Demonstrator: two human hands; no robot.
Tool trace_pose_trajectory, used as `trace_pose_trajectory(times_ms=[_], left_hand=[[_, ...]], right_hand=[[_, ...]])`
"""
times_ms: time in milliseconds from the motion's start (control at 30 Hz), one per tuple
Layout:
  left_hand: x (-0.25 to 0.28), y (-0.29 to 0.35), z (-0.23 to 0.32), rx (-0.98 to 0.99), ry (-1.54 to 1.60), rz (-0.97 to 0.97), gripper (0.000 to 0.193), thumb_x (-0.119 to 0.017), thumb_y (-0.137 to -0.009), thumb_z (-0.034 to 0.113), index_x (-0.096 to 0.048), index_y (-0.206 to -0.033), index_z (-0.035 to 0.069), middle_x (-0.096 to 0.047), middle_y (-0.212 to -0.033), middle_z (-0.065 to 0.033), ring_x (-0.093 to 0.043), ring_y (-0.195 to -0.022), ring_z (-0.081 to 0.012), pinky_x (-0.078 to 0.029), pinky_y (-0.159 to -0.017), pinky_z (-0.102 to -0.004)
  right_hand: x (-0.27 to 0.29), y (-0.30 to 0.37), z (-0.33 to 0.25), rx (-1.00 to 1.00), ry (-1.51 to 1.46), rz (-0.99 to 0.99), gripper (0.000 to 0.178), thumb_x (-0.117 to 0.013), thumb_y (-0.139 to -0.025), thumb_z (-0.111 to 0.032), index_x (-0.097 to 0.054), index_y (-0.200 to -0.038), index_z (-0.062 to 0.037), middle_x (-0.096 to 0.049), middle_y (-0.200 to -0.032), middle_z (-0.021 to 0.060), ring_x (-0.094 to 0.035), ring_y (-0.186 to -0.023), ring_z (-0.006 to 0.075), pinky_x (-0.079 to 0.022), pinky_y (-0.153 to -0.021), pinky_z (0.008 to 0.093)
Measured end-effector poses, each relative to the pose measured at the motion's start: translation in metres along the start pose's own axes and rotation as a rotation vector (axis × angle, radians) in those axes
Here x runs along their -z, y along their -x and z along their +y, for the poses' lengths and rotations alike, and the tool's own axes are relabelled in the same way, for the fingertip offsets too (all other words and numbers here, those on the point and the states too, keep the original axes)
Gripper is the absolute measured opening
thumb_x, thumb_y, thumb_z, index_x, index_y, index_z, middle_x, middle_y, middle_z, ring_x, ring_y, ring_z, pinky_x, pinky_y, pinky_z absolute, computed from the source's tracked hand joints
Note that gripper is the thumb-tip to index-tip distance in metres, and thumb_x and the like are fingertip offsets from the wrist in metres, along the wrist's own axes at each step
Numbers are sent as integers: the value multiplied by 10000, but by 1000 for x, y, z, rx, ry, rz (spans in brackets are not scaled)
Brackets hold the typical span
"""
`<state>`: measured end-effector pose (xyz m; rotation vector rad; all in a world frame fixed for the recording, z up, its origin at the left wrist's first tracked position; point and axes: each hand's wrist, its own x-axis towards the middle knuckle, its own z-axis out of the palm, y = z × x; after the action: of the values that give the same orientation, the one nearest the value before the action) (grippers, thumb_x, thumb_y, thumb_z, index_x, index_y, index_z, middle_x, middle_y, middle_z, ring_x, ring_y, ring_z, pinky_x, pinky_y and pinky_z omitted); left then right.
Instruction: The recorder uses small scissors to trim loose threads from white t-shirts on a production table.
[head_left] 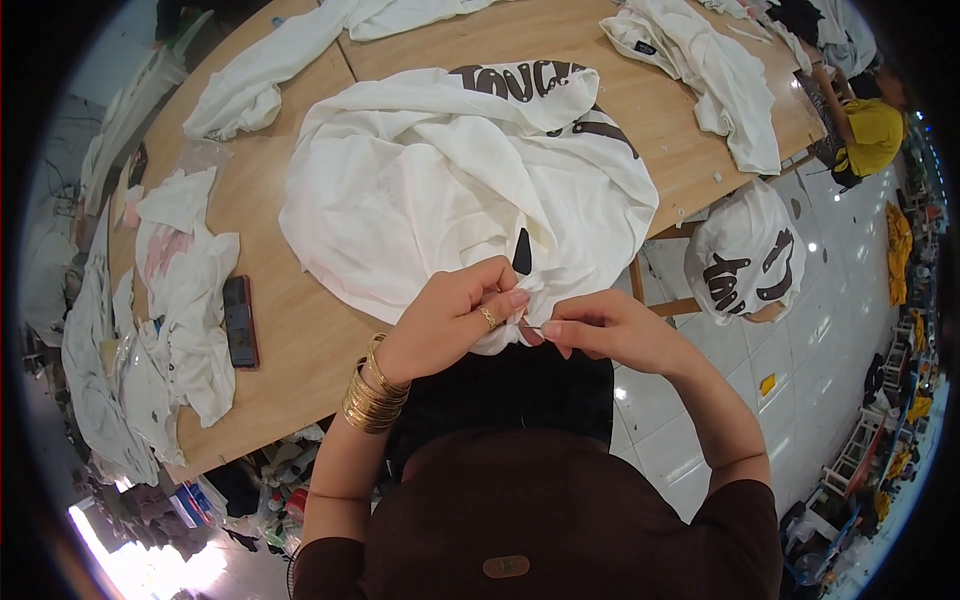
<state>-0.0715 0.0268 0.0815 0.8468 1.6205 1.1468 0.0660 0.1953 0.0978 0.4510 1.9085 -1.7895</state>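
Note:
A large white garment (400, 190) with dark brown printed shapes lies bunched over the table's near edge in front of me. My left hand (455, 305), with rings and gold bangles, grips a gathered fold of it between thumb and fingers. A black label-like patch (522, 252) shows on the cloth just above those fingertips. My right hand (610, 328) is closed in a pinch right beside the fold, close to the left fingertips. Whatever lies in that pinch is too small to make out.
On the wooden table (270, 350) lie a phone (240, 322), crumpled white cloths (190, 290) to the left and another printed white garment (715, 85) at the far right. A cloth-covered stool (742, 255) stands to the right. A person in yellow (870, 135) is beyond it.

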Motion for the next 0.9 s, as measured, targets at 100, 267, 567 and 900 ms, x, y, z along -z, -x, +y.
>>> trace_pose_trajectory(times_ms=[100,267,567,900], left_hand=[[1,2,1,13,-31,27,223,-543,-895,217,-481,-774,41,-417,-558,22,-334,-529,-48,-289,-475,-227],[-2,5,-2,-161,-91,159,168,-551,-888,170,-506,-814,25,-470,-629,16,-395,-568,-46,-346,-515,-206],[-5,10,-5,-232,74,224,103,-584,-857,86,-528,-828,5,-530,-751,4,-437,-622,-44,-385,-564,-193],[-4,15,2,-124,156,388,121,-551,-887,106,-505,-836,7,-573,-679,1,-426,-583,-27,-370,-522,-180]], right_hand=[[1,6,-2,9,39,21,285,-573,-868,-306,-575,-759,-43,-432,-608,-56,-323,-556,31,-267,-500,200],[-12,3,11,218,131,317,308,-668,-787,-330,-587,-867,-43,-492,-625,18,-417,-552,108,-364,-532,248],[-46,-21,31,670,235,807,159,-691,-719,-27,-624,-858,-65,-522,-575,-6,-443,-472,66,-338,-456,218],[-38,-20,33,857,539,836,248,-616,-621,36,-620,-847,-66,-586,-657,43,-535,-508,146,-395,-466,246]])
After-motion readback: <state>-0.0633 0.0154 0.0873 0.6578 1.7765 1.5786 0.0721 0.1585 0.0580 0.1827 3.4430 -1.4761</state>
